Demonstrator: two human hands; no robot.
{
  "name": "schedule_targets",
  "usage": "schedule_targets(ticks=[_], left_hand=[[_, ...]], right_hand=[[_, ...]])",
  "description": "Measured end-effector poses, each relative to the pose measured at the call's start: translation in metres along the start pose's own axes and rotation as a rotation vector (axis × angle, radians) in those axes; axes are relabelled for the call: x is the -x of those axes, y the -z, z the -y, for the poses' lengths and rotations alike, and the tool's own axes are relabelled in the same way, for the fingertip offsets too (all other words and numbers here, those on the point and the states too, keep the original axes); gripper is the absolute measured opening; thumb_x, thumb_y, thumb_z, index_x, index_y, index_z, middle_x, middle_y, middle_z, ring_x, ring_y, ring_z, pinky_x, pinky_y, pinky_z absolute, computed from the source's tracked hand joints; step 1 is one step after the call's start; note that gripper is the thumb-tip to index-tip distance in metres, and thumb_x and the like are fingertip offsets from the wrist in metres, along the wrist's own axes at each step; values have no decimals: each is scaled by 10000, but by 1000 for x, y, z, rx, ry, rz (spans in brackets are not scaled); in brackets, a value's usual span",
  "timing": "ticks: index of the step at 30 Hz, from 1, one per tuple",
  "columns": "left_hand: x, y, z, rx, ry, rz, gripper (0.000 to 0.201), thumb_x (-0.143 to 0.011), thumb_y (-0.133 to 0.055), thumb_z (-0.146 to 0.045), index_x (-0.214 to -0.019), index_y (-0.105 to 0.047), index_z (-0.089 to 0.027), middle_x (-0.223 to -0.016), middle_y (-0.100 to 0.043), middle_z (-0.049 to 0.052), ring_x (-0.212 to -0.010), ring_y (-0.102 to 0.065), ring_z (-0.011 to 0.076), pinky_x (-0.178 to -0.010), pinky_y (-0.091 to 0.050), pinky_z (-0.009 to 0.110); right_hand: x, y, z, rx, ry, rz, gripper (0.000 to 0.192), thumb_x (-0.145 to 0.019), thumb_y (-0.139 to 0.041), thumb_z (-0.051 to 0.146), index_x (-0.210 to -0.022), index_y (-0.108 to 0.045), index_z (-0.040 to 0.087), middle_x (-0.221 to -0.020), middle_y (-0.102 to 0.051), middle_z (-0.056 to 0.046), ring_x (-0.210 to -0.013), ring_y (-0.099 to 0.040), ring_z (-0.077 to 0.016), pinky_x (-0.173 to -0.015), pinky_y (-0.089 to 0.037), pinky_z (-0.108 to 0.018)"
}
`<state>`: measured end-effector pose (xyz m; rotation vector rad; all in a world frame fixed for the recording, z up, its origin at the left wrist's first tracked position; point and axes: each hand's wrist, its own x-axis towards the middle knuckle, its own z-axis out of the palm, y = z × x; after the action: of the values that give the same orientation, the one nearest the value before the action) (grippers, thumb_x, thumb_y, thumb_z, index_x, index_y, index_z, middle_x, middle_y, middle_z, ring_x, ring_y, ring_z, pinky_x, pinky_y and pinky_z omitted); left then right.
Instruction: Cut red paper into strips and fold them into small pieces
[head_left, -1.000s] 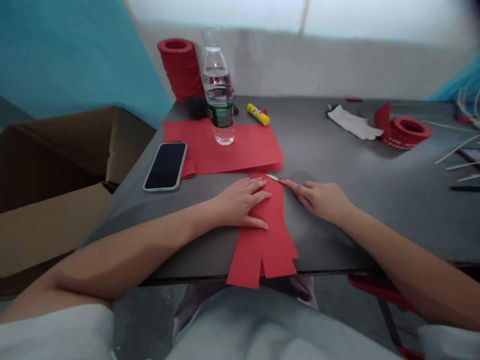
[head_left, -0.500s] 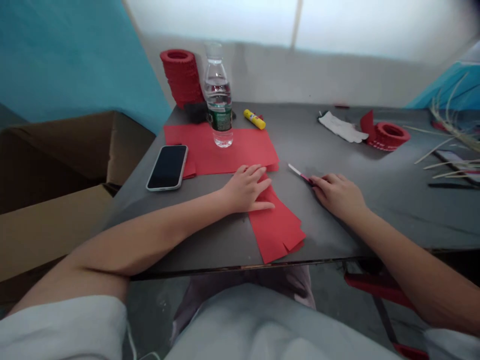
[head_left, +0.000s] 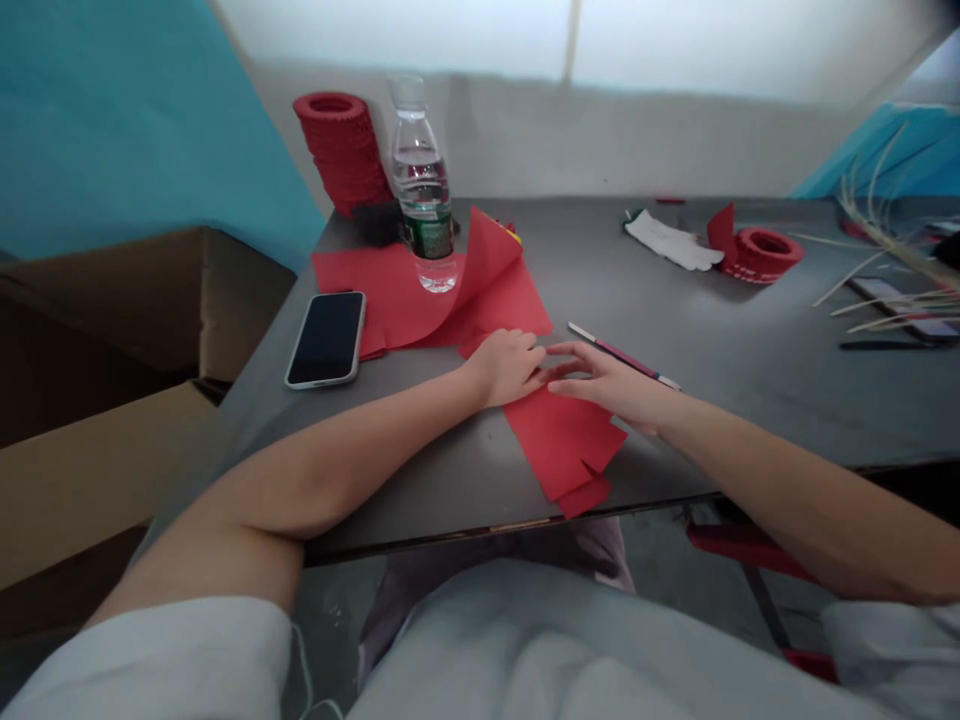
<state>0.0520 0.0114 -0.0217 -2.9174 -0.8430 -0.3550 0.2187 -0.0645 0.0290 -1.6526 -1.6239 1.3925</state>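
Note:
My left hand (head_left: 510,366) rests on a small stack of red paper pieces (head_left: 559,440), its fingers drawn together over the paper's upper end. Close against its fingertips, my right hand (head_left: 604,385) reaches over the same pieces with fingers stretched and slightly apart, holding nothing I can see. The pieces have notched, uneven lower ends near the table edge. Just beyond my right hand lies a slim pen-like tool (head_left: 628,359), pale at the ends and dark pink between. Behind my left hand, a larger red sheet (head_left: 491,262) curls up at its right corner.
A water bottle (head_left: 424,190) stands on the red sheets, with a phone (head_left: 327,340) at left. Red ring-shaped rolls (head_left: 341,150) are stacked by the wall. A white glove (head_left: 671,241), another red roll (head_left: 765,255) and pale strips (head_left: 892,320) lie right. A cardboard box (head_left: 97,425) is beside the table.
My right hand has let go of the pen-like tool and moved left to the paper. My left hand's spread fingers have drawn together. The large sheet's corner has lifted, partly hiding the yellow tube.

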Motion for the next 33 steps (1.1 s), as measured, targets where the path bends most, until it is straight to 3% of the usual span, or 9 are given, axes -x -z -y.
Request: schedule_targets(ticks=[3,7,15,19,25,33], left_hand=[[1,0,0,-16,27,-48,405,-915,-368,-433,-984,-603,-111,-984,-586,133,-861,-525,248,-693,-361,344],[2,2,0,-17,-32,-68,402,-933,-340,-436,-976,-605,-137,-968,-587,110,-876,-521,245,-717,-361,351],[-1,2,-2,18,-20,-21,415,-949,-324,-424,-902,-618,-134,-812,-646,78,-702,-581,188,-633,-348,303],[0,-1,-1,26,-43,-30,446,-954,-311,-421,-828,-637,-144,-758,-643,80,-680,-572,185,-634,-345,300],[-4,-12,6,-17,-98,-139,479,-959,-265,-429,-865,-635,-141,-858,-616,113,-760,-533,202,-666,-357,317],[0,-5,2,12,-70,-107,397,-965,-283,-348,-871,-608,-141,-811,-610,81,-724,-515,190,-667,-336,319]], right_hand=[[0,-2,4,-1,39,37,582,-810,-586,292,-1345,-358,252,-1178,-604,-91,-978,-620,-180,-769,-519,-311],[5,-2,5,-134,-17,62,579,-862,-502,326,-1395,-294,242,-1172,-615,-101,-941,-637,-194,-703,-533,-317],[17,-14,9,-530,-180,33,606,-801,-589,273,-1358,-353,306,-1200,-603,-59,-933,-637,-172,-721,-518,-279],[18,-25,8,-648,-221,-66,690,-730,-659,205,-1344,-374,337,-1238,-578,-19,-891,-640,-146,-734,-514,-262],[17,-34,10,-638,-213,-73,813,-727,-660,160,-1412,-262,342,-949,-670,-1,-702,-643,-130,-697,-519,-282],[24,-28,9,-674,-262,-103,765,-719,-655,153,-1385,-318,319,-1257,-570,-27,-873,-645,-130,-701,-522,-231]])
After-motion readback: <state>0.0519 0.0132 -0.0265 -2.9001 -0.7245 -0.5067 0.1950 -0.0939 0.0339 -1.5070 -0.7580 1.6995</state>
